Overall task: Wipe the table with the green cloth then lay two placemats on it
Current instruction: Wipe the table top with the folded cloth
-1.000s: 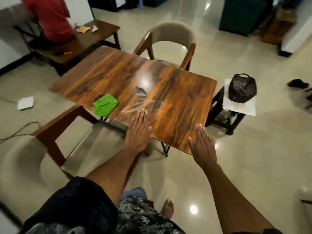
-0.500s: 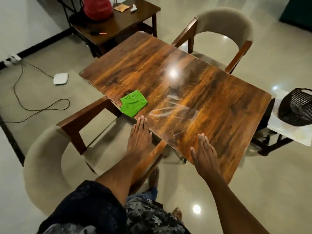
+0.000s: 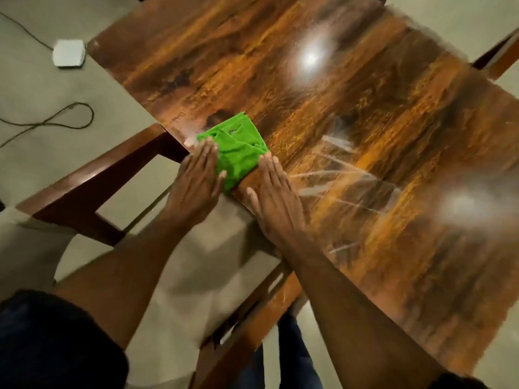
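The folded green cloth lies at the near left edge of the glossy wooden table. My left hand lies flat with straight fingers, its fingertips on the cloth's left edge. My right hand is flat too, fingers straight, its fingertips at the cloth's right edge on the table top. White smear streaks mark the table surface right of the cloth. No placemats are in view.
A wooden chair with a beige seat stands tucked under the table's near side, below my arms. A white box and a black cable lie on the floor at the left. Another chair's arm shows at the far right.
I have moved close to the table and the view now looks down on it. Both hands moved forward and left from the table's near edge to the green cloth.
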A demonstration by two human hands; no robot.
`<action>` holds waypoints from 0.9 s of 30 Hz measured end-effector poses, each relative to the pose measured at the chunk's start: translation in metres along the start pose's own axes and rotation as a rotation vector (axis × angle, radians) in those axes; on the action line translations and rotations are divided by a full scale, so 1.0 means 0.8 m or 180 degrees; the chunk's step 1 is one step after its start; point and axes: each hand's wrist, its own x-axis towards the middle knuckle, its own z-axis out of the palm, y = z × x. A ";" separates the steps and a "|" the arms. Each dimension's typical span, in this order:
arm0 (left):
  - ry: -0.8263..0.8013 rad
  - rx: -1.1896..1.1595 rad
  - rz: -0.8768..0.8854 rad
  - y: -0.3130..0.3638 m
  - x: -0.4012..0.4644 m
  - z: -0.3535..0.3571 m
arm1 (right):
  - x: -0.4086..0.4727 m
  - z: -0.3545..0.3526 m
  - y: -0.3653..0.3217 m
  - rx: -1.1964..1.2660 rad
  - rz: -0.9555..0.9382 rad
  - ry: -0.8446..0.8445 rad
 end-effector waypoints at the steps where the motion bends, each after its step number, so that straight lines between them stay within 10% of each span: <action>1: 0.0160 0.0033 0.0029 -0.009 0.012 0.000 | 0.024 0.010 -0.012 -0.0013 -0.0030 0.0052; 13: 0.0915 -0.0536 -0.0217 -0.072 0.100 0.075 | 0.175 0.115 -0.070 -0.0298 0.0939 0.0467; 21: 0.0469 -0.0713 0.0552 -0.019 0.116 0.073 | 0.014 0.088 0.031 -0.0453 0.1226 0.0239; 27: 0.0347 -0.0549 0.0976 0.040 0.136 0.096 | 0.092 0.035 0.172 -0.0679 0.1511 0.0665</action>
